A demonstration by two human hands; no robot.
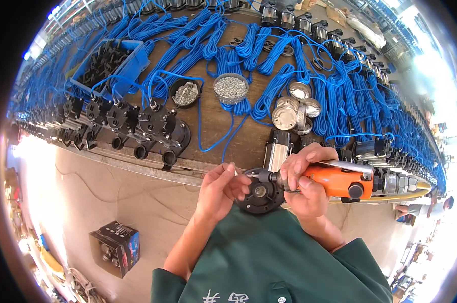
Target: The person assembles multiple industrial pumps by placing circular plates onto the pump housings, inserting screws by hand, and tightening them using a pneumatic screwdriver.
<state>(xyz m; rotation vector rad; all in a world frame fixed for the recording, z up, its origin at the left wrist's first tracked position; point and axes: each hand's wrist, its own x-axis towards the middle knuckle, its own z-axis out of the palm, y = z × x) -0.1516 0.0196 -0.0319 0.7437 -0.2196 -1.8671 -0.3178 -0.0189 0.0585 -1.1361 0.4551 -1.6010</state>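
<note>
The person stands at the edge of a long brown workbench [223, 126], both hands drawn in close to a green jacket [274, 257]. The right hand [304, 184] is closed around an orange pneumatic screwdriver [339, 183], whose metal lever lies along its top and whose dark nose points left into a round black pump cover [261, 194] held just in front of the chest. The left hand [221, 189] is pinched at the cover's left rim, thumb and fingertips together on something too small to make out, right beside the tool's tip. A yellow air hose [410, 194] runs off from the tool's tail to the right. On the bench just beyond the hands lies a silver motor body [278, 151], and further back sit a metal bowl of screws [231, 88] and a black bowl of small parts [186, 93]. Black pump housings [137, 121] line the bench edge to the left, and coils of blue cable [289, 65] cover the bench. A dark box [116, 247] stands on the floor below.
</note>
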